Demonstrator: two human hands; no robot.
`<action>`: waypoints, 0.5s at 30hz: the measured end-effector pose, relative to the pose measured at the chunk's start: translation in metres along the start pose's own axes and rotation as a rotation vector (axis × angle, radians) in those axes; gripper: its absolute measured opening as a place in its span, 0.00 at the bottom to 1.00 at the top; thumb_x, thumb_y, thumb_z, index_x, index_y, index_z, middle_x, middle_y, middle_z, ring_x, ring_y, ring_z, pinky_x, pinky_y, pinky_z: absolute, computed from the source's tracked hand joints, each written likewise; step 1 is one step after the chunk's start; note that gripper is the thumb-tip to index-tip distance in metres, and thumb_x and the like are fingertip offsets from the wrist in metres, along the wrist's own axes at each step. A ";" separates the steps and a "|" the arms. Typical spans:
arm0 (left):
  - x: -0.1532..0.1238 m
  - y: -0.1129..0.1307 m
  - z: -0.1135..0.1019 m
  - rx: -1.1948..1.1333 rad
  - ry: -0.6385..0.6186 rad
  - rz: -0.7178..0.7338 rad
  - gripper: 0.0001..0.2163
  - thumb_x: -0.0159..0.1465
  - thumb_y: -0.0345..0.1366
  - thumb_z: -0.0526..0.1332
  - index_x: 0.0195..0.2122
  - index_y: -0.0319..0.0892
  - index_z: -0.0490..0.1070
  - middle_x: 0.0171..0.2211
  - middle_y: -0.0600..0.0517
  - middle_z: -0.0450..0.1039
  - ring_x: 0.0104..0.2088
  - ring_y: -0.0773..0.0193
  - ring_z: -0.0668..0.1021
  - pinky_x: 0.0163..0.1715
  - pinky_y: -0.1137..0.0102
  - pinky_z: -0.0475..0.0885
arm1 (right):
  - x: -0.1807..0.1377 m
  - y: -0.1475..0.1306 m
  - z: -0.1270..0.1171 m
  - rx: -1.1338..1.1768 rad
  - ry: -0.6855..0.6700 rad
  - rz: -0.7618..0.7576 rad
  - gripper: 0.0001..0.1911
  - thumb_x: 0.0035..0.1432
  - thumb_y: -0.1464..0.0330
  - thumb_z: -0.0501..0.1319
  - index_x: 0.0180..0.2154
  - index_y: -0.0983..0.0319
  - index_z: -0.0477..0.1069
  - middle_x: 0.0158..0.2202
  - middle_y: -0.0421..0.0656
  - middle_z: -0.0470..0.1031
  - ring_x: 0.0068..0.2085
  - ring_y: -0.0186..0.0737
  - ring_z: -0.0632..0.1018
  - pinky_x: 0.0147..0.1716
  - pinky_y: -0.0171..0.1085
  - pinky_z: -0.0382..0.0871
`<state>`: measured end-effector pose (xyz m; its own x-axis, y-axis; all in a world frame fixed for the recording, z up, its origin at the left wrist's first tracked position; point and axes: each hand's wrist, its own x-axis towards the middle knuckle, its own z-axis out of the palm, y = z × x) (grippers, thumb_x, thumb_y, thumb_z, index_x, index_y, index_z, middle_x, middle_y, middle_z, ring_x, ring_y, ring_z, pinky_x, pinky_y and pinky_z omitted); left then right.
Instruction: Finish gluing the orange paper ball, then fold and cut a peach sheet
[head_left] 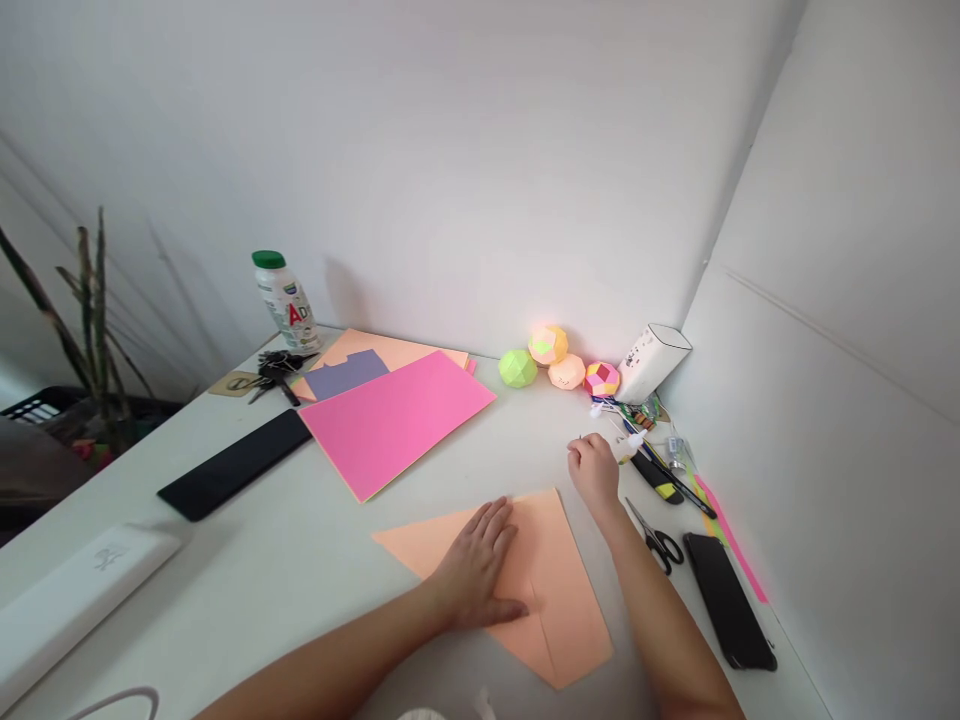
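Mostly matt, mostly smooth

From mid-view, the creased peach paper sheet (pixel 570 580) at six o'clock and flat pink paper sheet (pixel 397 425) at eight look matt; the black-plastic-handled metal scissors (pixel 655 538) at four, smooth. The white surface (pixel 300 580) looks smooth too.

Scissors (pixel 651 535) and peach paper (pixel 566 580) suggest a craft desk (pixel 262 560)

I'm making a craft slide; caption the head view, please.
Left hand spread on folded peach paper, right hand curled nearby, before pink paper and faceted paper balls.
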<state>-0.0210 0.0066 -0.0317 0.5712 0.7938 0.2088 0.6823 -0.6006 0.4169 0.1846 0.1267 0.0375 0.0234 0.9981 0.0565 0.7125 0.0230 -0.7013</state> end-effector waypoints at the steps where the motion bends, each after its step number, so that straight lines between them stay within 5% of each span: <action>1: 0.000 0.000 0.001 -0.017 0.026 -0.001 0.42 0.50 0.65 0.59 0.54 0.32 0.63 0.63 0.30 0.55 0.65 0.38 0.55 0.62 0.46 0.54 | -0.010 -0.004 0.007 0.112 -0.036 -0.026 0.12 0.63 0.70 0.52 0.39 0.63 0.74 0.45 0.49 0.71 0.44 0.41 0.74 0.43 0.41 0.70; 5: 0.001 0.001 -0.003 -0.111 0.061 -0.033 0.41 0.50 0.53 0.64 0.59 0.33 0.55 0.61 0.31 0.57 0.64 0.38 0.57 0.59 0.44 0.57 | -0.048 -0.015 0.052 0.559 -0.263 -0.036 0.16 0.62 0.65 0.49 0.41 0.63 0.74 0.30 0.42 0.71 0.27 0.35 0.73 0.27 0.37 0.71; 8: 0.003 -0.001 -0.007 -0.204 0.116 -0.042 0.27 0.54 0.36 0.61 0.55 0.37 0.58 0.58 0.36 0.60 0.63 0.44 0.58 0.59 0.48 0.60 | -0.056 -0.016 0.069 0.827 -0.377 0.016 0.14 0.58 0.60 0.57 0.37 0.62 0.73 0.26 0.40 0.69 0.24 0.34 0.70 0.23 0.35 0.67; 11: 0.003 -0.003 -0.006 -0.251 0.184 -0.041 0.18 0.52 0.25 0.54 0.45 0.39 0.64 0.53 0.39 0.63 0.61 0.49 0.60 0.59 0.50 0.62 | -0.054 -0.016 0.060 1.017 -0.407 0.065 0.12 0.52 0.59 0.65 0.35 0.59 0.73 0.28 0.40 0.71 0.26 0.33 0.70 0.26 0.34 0.66; 15: 0.003 -0.004 -0.004 -0.233 0.181 -0.042 0.15 0.51 0.24 0.54 0.41 0.40 0.64 0.50 0.40 0.64 0.60 0.48 0.62 0.59 0.49 0.62 | -0.086 -0.019 0.035 1.117 -0.477 0.121 0.09 0.54 0.60 0.67 0.34 0.57 0.75 0.29 0.40 0.73 0.25 0.30 0.69 0.26 0.32 0.63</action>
<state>-0.0238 0.0117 -0.0291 0.4399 0.8342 0.3326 0.5687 -0.5454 0.6157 0.1447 0.0426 0.0214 -0.3789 0.9127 -0.1532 -0.2771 -0.2698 -0.9222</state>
